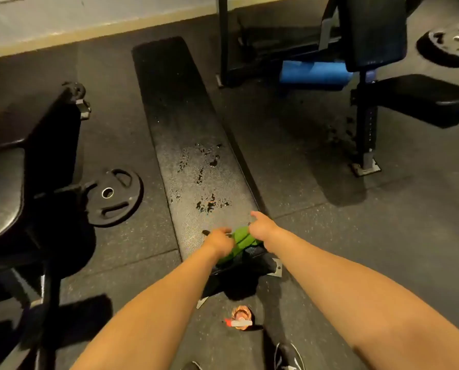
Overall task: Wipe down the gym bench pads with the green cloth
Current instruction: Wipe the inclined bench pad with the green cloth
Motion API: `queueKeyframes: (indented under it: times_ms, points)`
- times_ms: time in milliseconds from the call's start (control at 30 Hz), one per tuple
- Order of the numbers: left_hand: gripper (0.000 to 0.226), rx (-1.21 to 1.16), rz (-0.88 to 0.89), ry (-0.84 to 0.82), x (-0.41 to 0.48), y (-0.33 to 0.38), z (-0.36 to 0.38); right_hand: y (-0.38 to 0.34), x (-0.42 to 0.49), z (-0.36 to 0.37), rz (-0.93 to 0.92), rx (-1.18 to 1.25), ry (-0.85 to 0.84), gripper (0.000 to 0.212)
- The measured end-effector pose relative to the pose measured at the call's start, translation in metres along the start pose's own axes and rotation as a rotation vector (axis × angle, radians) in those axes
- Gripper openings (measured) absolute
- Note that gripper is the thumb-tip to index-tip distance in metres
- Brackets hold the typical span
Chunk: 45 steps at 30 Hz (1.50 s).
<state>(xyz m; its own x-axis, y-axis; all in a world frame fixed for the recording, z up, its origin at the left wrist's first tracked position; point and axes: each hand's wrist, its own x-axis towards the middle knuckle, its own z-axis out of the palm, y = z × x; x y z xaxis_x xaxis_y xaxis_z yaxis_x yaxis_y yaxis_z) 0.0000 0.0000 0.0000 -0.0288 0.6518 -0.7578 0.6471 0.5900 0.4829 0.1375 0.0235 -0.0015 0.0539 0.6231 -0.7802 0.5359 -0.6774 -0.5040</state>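
Green cloth (243, 240) bunched at near end of flat bench pad (191, 145); left hand (219, 240) and right hand (263, 228) both gripping it, readying a wipe toward wet patches (204, 177).

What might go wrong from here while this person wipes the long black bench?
The left hand and right hand hold the crumpled green cloth bunched at the near end of the long black bench pad; bunched like that, it may only smear the wet droplets farther up. The small orange-topped bottle on the floor by the feet might get kicked over. The pad's far end looks a stretch and may be missed.
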Motion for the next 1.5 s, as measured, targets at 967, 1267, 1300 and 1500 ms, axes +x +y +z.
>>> queueKeyframes:
  times_ms: [967, 1267, 1300, 1500]
  points:
    - [0.026, 0.072, 0.553, 0.090, -0.293, 0.293, -0.017, -0.067, -0.341, -0.267, -0.289, 0.577, 0.451, 0.024]
    - [0.024, -0.062, 0.588, 0.140, -0.349, 0.399, 0.010, -0.038, -0.393, -0.394, -0.411, 0.137, 0.594, 0.042]
    - [0.026, -0.074, 0.593, 0.132, -0.351, 0.407, 0.011, -0.037, -0.395, -0.404, -0.406, 0.109, 0.585, 0.047]
    - [0.025, -0.006, 0.675, 0.111, -0.337, 0.468, 0.007, -0.045, -0.389, -0.463, -0.331, -0.079, 0.593, 0.043]
